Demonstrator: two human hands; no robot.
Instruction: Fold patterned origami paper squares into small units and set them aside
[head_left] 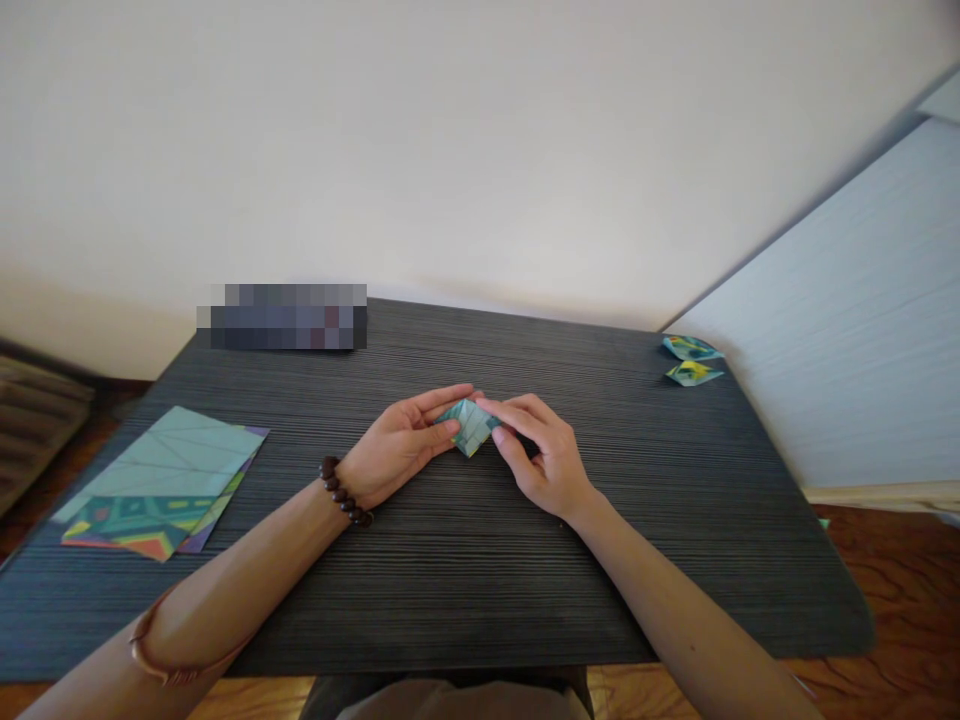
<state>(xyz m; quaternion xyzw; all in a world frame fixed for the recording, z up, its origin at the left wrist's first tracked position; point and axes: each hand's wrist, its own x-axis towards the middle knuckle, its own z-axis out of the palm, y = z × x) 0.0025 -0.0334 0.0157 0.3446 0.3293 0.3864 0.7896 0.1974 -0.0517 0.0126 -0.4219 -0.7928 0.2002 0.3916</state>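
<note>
A small folded piece of patterned paper [473, 428], light teal with darker edges and crease lines, is held up between both hands over the middle of the table. My left hand [405, 438] grips its left side, thumb on the near face and fingers behind. At the paper's right side, my right hand [544, 448] pinches it with the thumb and index finger. Both hands are closed on it. The fingers hide its left and right corners.
Flat patterned paper sheets [176, 465] lie stacked at the table's left. Two folded paper pieces [691, 373] sit at the far right corner. A blurred-out dark object [285, 322] stands at the back left. The dark table [450, 600] meets a wall behind.
</note>
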